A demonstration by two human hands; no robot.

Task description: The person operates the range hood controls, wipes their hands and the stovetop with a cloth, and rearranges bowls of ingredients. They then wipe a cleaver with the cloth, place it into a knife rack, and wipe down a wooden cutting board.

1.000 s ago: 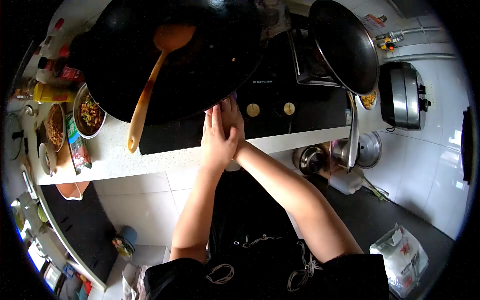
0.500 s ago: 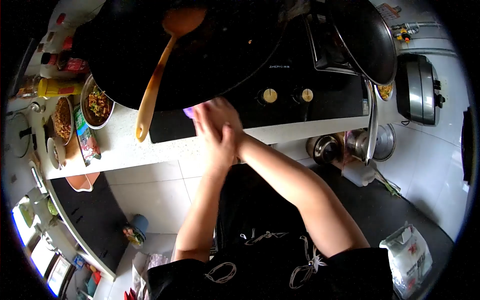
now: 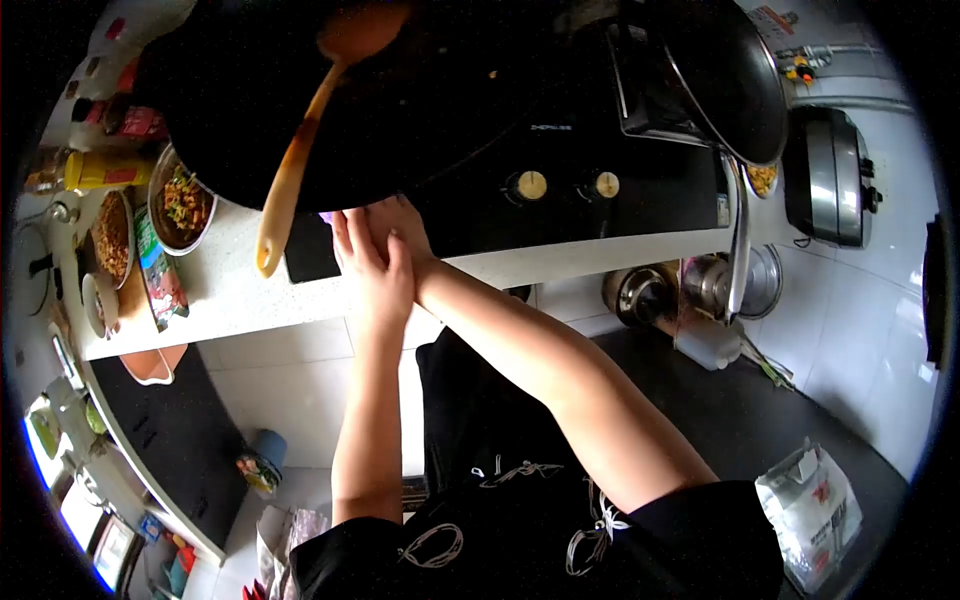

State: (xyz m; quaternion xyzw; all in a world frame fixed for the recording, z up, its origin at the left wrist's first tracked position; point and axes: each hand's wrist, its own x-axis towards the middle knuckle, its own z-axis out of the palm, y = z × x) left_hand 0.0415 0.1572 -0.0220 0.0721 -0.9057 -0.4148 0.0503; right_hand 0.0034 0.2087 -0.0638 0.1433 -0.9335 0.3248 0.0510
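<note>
My left hand (image 3: 368, 262) and my right hand (image 3: 402, 222) lie pressed together at the front edge of the black stove top (image 3: 450, 220). The left thumb crosses over the right hand. A purple cloth (image 3: 326, 216) shows as a small patch beside the left fingertips; the rest is covered by the hands. Right above them is the rim of a big dark wok (image 3: 250, 150). A spatula with a pale handle (image 3: 285, 210) lies across the wok, its handle end sticking out over the counter, left of my hands.
A bowl of food (image 3: 183, 210), a green packet (image 3: 162, 280) and a dish of brown food (image 3: 112, 240) stand on the left counter (image 3: 235, 290). To the right are two knobs (image 3: 532, 185), a tilted pan (image 3: 735, 90) with its handle overhanging, and a cooker (image 3: 828, 175).
Both hands, still together, have slid left along the stove's front edge, and the purple cloth has moved with them. The whole view has shifted slightly.
</note>
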